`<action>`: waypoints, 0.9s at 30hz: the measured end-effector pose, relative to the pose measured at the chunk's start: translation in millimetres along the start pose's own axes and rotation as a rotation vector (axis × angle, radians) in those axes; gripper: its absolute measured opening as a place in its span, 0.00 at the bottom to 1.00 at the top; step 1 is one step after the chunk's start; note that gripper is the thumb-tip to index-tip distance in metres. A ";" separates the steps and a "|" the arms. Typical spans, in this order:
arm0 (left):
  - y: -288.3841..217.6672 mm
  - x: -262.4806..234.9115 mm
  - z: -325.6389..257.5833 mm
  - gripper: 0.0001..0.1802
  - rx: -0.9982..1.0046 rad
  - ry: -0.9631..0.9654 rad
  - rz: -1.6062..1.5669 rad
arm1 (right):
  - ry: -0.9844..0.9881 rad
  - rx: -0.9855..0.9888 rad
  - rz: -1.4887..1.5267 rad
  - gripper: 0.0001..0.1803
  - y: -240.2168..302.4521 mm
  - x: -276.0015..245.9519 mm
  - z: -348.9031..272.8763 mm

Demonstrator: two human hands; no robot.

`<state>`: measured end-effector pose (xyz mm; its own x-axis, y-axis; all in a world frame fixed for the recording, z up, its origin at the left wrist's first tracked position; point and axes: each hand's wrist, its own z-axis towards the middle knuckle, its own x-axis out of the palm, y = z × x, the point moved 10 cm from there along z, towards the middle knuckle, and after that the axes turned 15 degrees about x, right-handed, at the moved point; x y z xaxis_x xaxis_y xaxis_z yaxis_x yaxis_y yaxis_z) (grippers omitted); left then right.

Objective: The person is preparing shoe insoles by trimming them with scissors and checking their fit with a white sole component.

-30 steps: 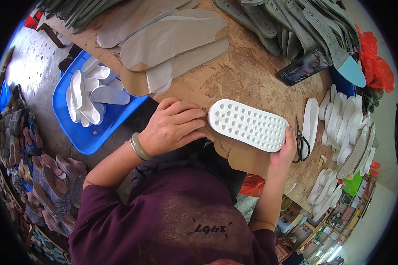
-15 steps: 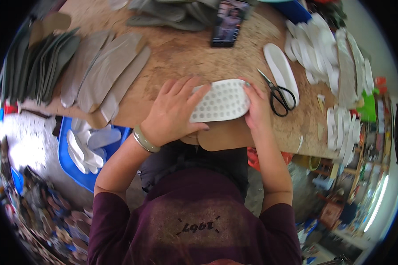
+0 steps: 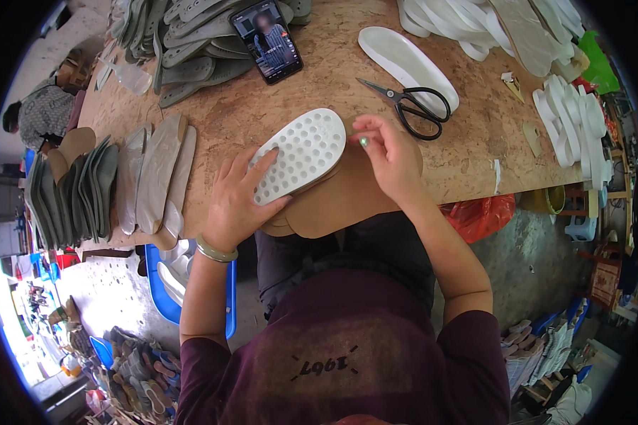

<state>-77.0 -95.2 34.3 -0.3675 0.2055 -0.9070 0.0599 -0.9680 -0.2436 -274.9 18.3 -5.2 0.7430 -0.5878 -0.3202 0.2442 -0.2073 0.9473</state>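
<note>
My left hand grips the near left end of a white shoe sole, fingers over its dimpled face and thumb along the lower edge. The sole tilts up toward the right. Beneath it, at the table's front edge, lie flat brown insole-shaped pieces. My right hand is just right of the sole, apart from it and above the brown pieces. Its fingers are curled toward the thumb; whether anything is between them cannot be made out. Black-handled scissors lie beyond my right hand, partly over another white sole.
Grey soles are piled at the back, beside a propped phone. Wrapped insoles and dark ones line the left. White soles stand right. A blue bin sits below the table; another person is far left.
My right hand has let go of the sole's right end and moved slightly away. The sole has turned, its right end now pointing up. The view has shifted.
</note>
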 end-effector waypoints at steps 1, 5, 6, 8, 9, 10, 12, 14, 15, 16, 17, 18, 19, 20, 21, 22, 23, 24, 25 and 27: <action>-0.8 0.2 1.1 0.41 -0.002 0.007 0.008 | -0.006 0.003 0.010 0.16 -6.1 0.3 -3.0; -1.9 1.5 3.8 0.40 -0.015 0.043 -0.004 | -0.020 -0.087 -0.008 0.17 -7.9 5.1 -11.5; -2.5 0.5 4.3 0.40 -0.015 0.050 0.001 | -0.026 -0.086 -0.041 0.17 -6.0 6.2 -11.8; -6.4 -1.0 8.0 0.40 0.001 0.069 0.020 | -0.042 -0.098 -0.048 0.17 -4.7 5.2 -12.5; -6.5 -1.4 8.5 0.40 0.003 0.073 0.022 | -0.055 -0.112 -0.061 0.16 -3.7 4.6 -13.0; -6.2 -1.2 8.4 0.40 0.003 0.087 0.031 | -0.056 -0.111 -0.058 0.16 -4.4 4.4 -12.8; -6.7 -0.9 9.8 0.40 0.003 0.104 0.041 | -0.076 -0.134 -0.056 0.16 -3.4 2.5 -13.4; -7.4 -0.5 9.8 0.40 -0.002 0.131 0.063 | -0.073 -0.132 -0.056 0.16 -1.3 2.4 -13.6; -7.0 -0.9 9.7 0.40 -0.004 0.134 0.064 | -0.072 -0.132 -0.058 0.16 -0.3 2.7 -13.6; -6.2 -0.6 9.7 0.40 -0.010 0.138 0.059 | -0.070 -0.130 -0.057 0.16 -0.4 2.6 -13.8; -5.4 -0.4 9.5 0.40 -0.016 0.142 0.054 | -0.074 -0.128 -0.065 0.16 -0.8 2.1 -13.9; -4.6 -0.4 8.8 0.40 -0.018 0.144 0.054 | -0.078 -0.127 -0.073 0.15 -1.0 1.7 -14.1; -2.8 -1.7 8.1 0.40 -0.027 0.118 0.021 | -0.075 -0.127 -0.072 0.15 -1.1 2.1 -14.0; -1.0 -3.2 6.8 0.40 -0.035 0.092 -0.013 | -0.081 -0.127 -0.064 0.16 -1.1 1.7 -14.0; 0.1 -3.4 5.1 0.40 -0.037 0.092 -0.011 | -0.087 -0.127 -0.056 0.16 -0.8 1.1 -14.1; 2.1 -3.9 2.6 0.40 -0.054 0.074 -0.049 | -0.084 -0.129 -0.055 0.16 -0.2 1.1 -14.4; 4.2 -4.4 0.3 0.40 -0.070 0.055 -0.087 | -0.080 -0.121 -0.070 0.16 -0.3 1.3 -14.5; 5.4 -4.5 -0.8 0.40 -0.073 0.053 -0.084 | -0.077 -0.114 -0.085 0.16 -0.5 1.7 -14.1; 6.9 -4.6 -1.3 0.41 -0.077 0.036 -0.111 | -0.075 -0.116 -0.086 0.16 -1.0 1.9 -14.0; 9.2 -4.6 -3.7 0.41 -0.080 0.017 -0.136 | -0.094 -0.154 -0.092 0.15 -0.4 1.3 -14.8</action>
<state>-71.4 -104.5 35.0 -0.3612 0.3372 -0.8694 0.0850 -0.9165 -0.3908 -264.7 29.2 -5.9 0.6531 -0.6439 -0.3986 0.4064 -0.1461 0.9019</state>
